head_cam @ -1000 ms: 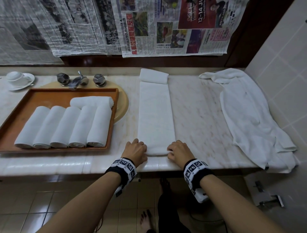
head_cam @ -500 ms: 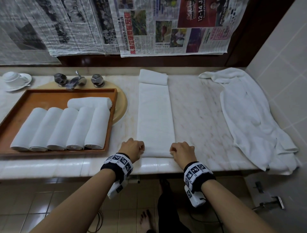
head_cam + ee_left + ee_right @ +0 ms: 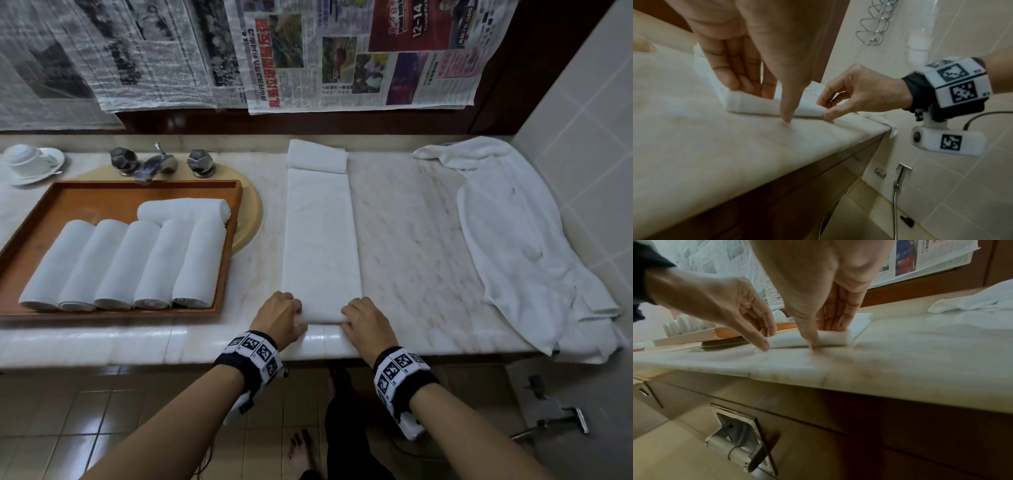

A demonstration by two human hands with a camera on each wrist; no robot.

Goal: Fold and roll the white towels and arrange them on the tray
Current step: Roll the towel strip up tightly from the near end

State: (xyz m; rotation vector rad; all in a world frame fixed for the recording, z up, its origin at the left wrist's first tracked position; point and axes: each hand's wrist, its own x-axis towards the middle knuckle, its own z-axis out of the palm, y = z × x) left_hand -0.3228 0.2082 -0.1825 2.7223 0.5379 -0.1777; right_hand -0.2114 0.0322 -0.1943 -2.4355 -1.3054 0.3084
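White terry towel strip point(image 3: 321, 240), near end curled; both hands seemingly pinching it.

On the counter point(image 3: 411, 240) in front of us, the tray point(image 3: 41, 205) sits to the left, partly over the sink point(image 3: 251, 219), with the taps point(image 3: 156, 162) behind it. In the tray, five rolled towels point(image 3: 126, 263) lie side by side, and a sixth roll point(image 3: 183, 209) lies crosswise behind them. At the far left corner we see a cup and saucer point(image 3: 30, 162). A long folded towel point(image 3: 321, 240) runs front to back at the middle, a small folded towel point(image 3: 317, 156) touching its far end. Our left hand point(image 3: 279, 317) and right hand point(image 3: 368, 322) rest at its near end. A loose towel point(image 3: 534, 246) lies far right, spilling over the counter's edge. Newspapers point(image 3: 239, 51) hang behind.
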